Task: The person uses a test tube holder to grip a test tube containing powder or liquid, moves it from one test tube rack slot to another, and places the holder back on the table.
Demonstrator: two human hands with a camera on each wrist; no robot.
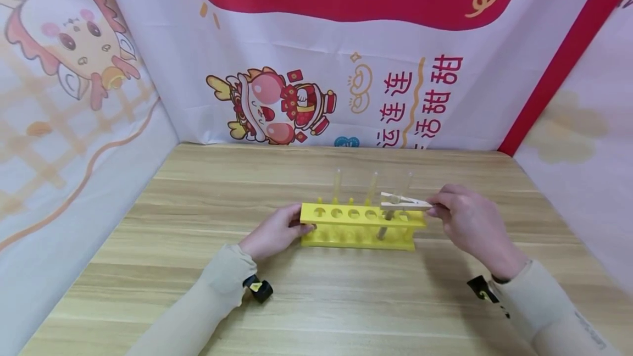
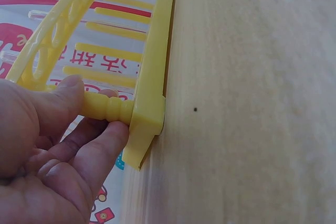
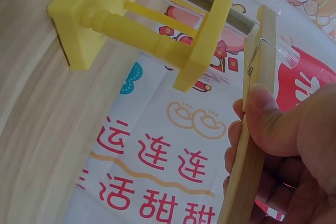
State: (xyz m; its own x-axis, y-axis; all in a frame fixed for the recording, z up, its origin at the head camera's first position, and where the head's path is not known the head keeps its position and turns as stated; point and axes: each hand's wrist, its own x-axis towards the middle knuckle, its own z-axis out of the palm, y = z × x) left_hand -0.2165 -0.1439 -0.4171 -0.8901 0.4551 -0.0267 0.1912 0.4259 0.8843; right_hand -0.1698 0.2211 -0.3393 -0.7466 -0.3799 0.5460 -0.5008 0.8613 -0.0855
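A yellow test tube rack (image 1: 358,245) stands on the wooden table. My left hand (image 1: 274,232) grips its left end, thumb and fingers about the end post (image 2: 107,107). My right hand (image 1: 467,224) holds a wooden test tube clamp (image 1: 407,206), thumb pressed on the wood below its wire spring (image 3: 257,53). Near the rack's right end, a glass test tube with dark grey contents (image 1: 383,231) stands slightly tilted in a hole. The clamp's far end meets this tube just above the rack's top plate. Two clear test tubes (image 1: 337,183) rise at the rack's back.
Several holes line the rack's top plate, with yellow pegs (image 2: 107,53) along its back. A printed cloth (image 1: 306,37) hangs behind the table (image 1: 222,180), and more cloth stands at both sides. Each wrist wears a small black camera (image 1: 259,289).
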